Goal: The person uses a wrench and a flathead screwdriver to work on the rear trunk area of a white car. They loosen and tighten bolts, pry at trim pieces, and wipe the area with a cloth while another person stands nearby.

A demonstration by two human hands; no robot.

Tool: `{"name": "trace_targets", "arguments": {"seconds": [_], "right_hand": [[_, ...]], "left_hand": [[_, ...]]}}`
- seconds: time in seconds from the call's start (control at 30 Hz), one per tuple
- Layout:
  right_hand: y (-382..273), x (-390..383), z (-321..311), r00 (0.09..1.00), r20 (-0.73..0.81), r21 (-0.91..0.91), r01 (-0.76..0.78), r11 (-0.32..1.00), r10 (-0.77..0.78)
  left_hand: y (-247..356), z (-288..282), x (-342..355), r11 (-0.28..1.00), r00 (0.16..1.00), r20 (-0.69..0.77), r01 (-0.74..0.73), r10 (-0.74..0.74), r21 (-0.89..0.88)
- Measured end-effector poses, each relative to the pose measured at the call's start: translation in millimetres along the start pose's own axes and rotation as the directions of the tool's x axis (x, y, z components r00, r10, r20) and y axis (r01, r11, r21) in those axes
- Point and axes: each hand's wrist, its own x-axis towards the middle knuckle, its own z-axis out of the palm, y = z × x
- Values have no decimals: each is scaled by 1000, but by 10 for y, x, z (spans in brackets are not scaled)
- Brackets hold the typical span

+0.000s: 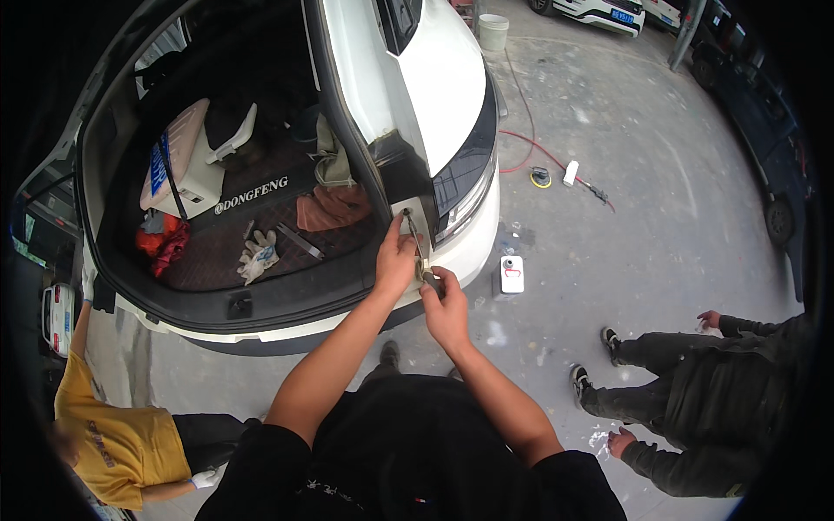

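Both my hands work at the rear corner of a white car (452, 104), just below its tail light (465, 204) and beside the raised tailgate opening. My left hand (396, 259) is closed, its fingertips against the bare pale panel (405, 208) near a small hole, around a thin metal piece (413, 227). Below and to the right, my right hand (446, 308) is closed on a short, dark handle-like piece (428, 280). Whether the metal piece and the dark piece are one tool I cannot tell.
In the boot lie a beige box (204, 182), a glove (258, 258), a metal strip (301, 242) and brown cloth (334, 208). On the floor are a white can (512, 276), a sander (540, 178), a red hose (543, 149) and a bucket (493, 33). People stand left (130, 443) and right (695, 391).
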Motion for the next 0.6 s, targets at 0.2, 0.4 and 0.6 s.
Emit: {"name": "trace_targets", "arguments": {"seconds": [0.2, 0.4, 0.6], "right_hand": [[9, 46, 10, 997, -27, -76, 63, 995, -66], [-65, 14, 8, 990, -30, -192, 131, 973, -139], [-32, 28, 52, 926, -58, -351, 331, 876, -373]], "left_hand": [[-65, -27, 103, 986, 999, -9, -48, 50, 160], [-45, -12, 92, 999, 999, 30, 15, -14, -28], [-14, -60, 127, 985, 994, 58, 99, -92, -141]]}}
